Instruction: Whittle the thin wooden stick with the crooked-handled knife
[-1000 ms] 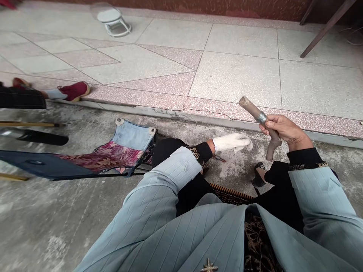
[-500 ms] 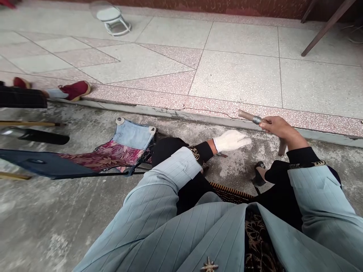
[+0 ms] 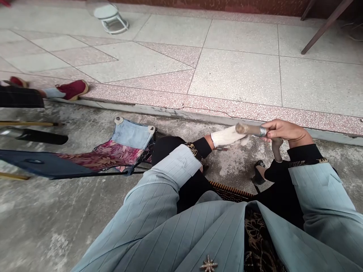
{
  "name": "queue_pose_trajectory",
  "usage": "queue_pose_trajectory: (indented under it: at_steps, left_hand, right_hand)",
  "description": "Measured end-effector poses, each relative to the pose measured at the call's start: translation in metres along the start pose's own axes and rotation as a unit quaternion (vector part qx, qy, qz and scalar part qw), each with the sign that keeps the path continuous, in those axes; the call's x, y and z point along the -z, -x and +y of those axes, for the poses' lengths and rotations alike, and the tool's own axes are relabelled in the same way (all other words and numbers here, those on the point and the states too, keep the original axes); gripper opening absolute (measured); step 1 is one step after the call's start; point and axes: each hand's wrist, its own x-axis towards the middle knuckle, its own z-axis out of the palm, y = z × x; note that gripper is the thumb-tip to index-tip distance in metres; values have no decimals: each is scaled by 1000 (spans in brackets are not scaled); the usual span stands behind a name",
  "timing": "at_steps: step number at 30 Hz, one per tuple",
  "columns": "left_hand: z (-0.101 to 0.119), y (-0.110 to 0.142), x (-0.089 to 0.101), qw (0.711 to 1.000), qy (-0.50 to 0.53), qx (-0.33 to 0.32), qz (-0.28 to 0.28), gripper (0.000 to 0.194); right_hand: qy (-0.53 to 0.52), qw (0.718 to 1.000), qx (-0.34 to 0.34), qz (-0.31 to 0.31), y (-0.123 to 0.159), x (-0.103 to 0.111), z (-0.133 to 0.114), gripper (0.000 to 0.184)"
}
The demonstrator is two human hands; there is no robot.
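Observation:
My right hand [image 3: 283,130], bare, is closed around a brown wooden stick [image 3: 249,129] with silvery wire [image 3: 262,131] wound round it close to my fingers. A curved brown piece [image 3: 276,149] hangs below that hand; whether it is one with the stick is hidden. On my left hand [image 3: 225,136] is a white knitted glove. Its fingers point right and look stretched out, partly covered by the stick's blurred near end. I cannot tell whether the stick touches the glove. Beneath the left hand, a small thin reddish-brown thing [image 3: 221,149] lies on the concrete.
A folding chair [image 3: 124,132] with blue and floral cloth stands at left. Beyond it are another person's red shoe [image 3: 74,90] and dark trouser leg. The raised tiled step [image 3: 204,100] runs across in front. A small white stool [image 3: 110,19] and wooden furniture leg [image 3: 326,28] stand farther back.
My right hand has turned and lowered the stick a little, bringing its end over the gloved fingers. The curved piece below it shows more. My left hand has barely shifted.

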Motion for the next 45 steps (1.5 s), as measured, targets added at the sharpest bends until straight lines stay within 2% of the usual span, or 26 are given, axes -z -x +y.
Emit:
queue_pose_trajectory:
  at_steps: [2,3,5,7,10,12,14,16,17,19,22,24,26,29,31,33,34,36,38,40,43,45]
  left_hand:
    - [2,1,-3,998,-2,-25,-53,53]
    - [3,1,-4,998,-16,-32,-60,54]
    - [2,1,-4,996,-70,-33,-39,55]
    - [-2,-1,-4,989,-143,-25,-21,55]
    - [-13,-5,-6,964,-265,-14,-37,55]
    - [-19,-7,-8,944,-326,-13,-55,57]
    - [-23,-7,-10,930,-361,-22,-67,59]
    - [-24,-7,-9,924,-375,-28,-66,59]
    - [-24,-6,-8,924,-376,-29,-63,58]
    - [-22,-5,-3,931,-357,-35,-63,53]
    - [-18,-4,5,958,-277,-40,-60,44]
    - [-15,-5,8,973,-222,-34,-55,42]
    - [-13,-5,8,987,-152,-24,-47,43]
    - [-10,-4,4,999,-37,-16,-24,47]
    - [-9,-3,0,998,-41,-29,-25,50]
    - [-10,-2,-3,993,-93,-50,-47,50]
    - [-10,-2,-5,989,-119,-62,-57,49]
    - [-11,-2,-6,983,-152,-77,-74,48]
    - [-12,-3,-6,978,-177,-79,-71,47]
    - [-12,-3,-5,974,-211,-67,-52,47]
    - [-11,-3,0,965,-259,-41,-17,47]
    - [-10,-3,5,964,-265,-38,-2,47]
  right_hand:
    - [-50,995,44,68,2,0,-1,41]
    - [-72,990,58,104,0,0,0,41]
    - [-106,976,61,180,-5,0,4,41]
    - [-111,961,36,251,-14,1,9,40]
    - [-39,946,-29,320,-26,3,17,38]
    - [87,930,-98,344,-33,2,20,34]
    - [252,894,-171,329,-37,0,21,29]
    - [376,859,-224,266,-40,-3,21,27]
    - [408,854,-239,219,-40,-4,22,25]
    - [416,872,-236,103,-39,-5,24,21]
    - [311,931,-177,-77,-31,-4,23,24]
    - [206,962,-129,-124,-22,-2,17,32]
    - [119,986,-81,-85,-11,0,9,38]
    - [15,998,-1,65,1,2,0,39]
    - [-50,980,55,186,2,4,-1,41]
    - [-87,949,82,293,-2,5,3,41]
    - [-85,936,72,333,-5,7,6,41]
    - [-27,923,4,383,-13,9,11,37]
    - [90,908,-97,397,-21,11,17,32]
    - [224,881,-176,377,-27,10,20,31]
    - [370,852,-220,297,-33,7,24,32]
    - [402,862,-221,217,-35,4,26,28]
